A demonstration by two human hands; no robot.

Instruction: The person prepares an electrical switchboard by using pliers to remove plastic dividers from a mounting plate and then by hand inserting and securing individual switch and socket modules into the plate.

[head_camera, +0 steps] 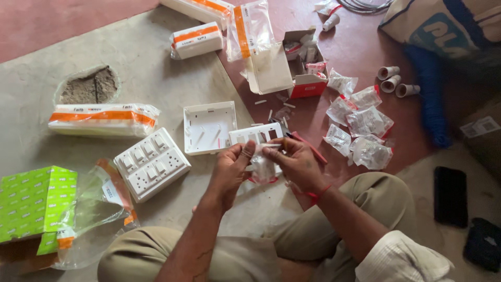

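Both hands meet mid-floor; left hand [231, 169] and right hand [296, 163] have fingers pinched shut on a small clear packet [263, 168]. Can't really make out what's inside it; fingers cover most of it.

white pipe fittings [396, 81]: 4 | green boxes [35, 204]: 1 | phones [450, 196]: 1 | assembled switch plates [152, 163]: 1

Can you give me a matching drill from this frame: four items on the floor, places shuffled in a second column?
Items:
1. green carton
2. black phone
3. white switch plate
4. open red-and-white box

Places:
A. far right, beside the person's knee
B. top centre, flaps open, small packets inside
C. far left edge, next to an empty clear bag
D. left of both hands, beside the square white back box

Pairs: 1-C, 2-A, 3-D, 4-B
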